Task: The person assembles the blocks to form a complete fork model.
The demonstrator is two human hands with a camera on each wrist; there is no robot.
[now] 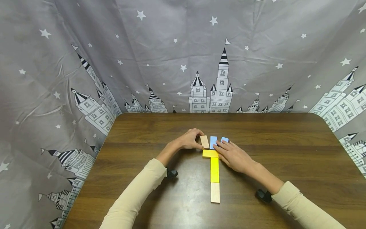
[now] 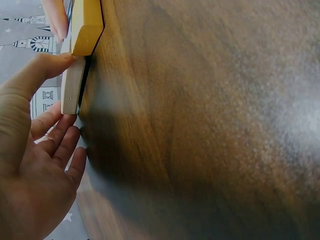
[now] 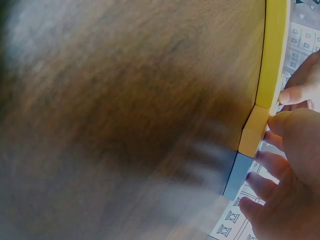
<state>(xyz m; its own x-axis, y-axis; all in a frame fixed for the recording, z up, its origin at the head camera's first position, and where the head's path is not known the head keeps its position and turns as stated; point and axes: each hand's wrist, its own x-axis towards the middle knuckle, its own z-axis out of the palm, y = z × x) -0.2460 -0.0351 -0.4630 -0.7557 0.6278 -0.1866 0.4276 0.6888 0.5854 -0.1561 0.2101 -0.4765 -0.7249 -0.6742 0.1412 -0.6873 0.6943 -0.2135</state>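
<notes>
My left hand (image 1: 190, 139) pinches a plain wooden block (image 1: 204, 142) between thumb and fingers at the left end of the upper row. Right of that block lie two light blue blocks (image 1: 213, 140), the outer one partly under my right fingers. My right hand (image 1: 236, 156) rests with extended fingers over the blue blocks and the right end of a crosswise yellow block (image 1: 209, 153). Below it, a lengthwise yellow strip (image 1: 214, 170) runs down to another plain wooden block (image 1: 215, 192). In the left wrist view, my thumb touches the wooden block (image 2: 72, 92) close to the yellow one.
The blocks lie on a dark brown wooden table (image 1: 137, 127). Behind and beside it hangs a grey curtain (image 1: 160, 38) printed with castles and stars. A black wrist strap piece shows at each cuff.
</notes>
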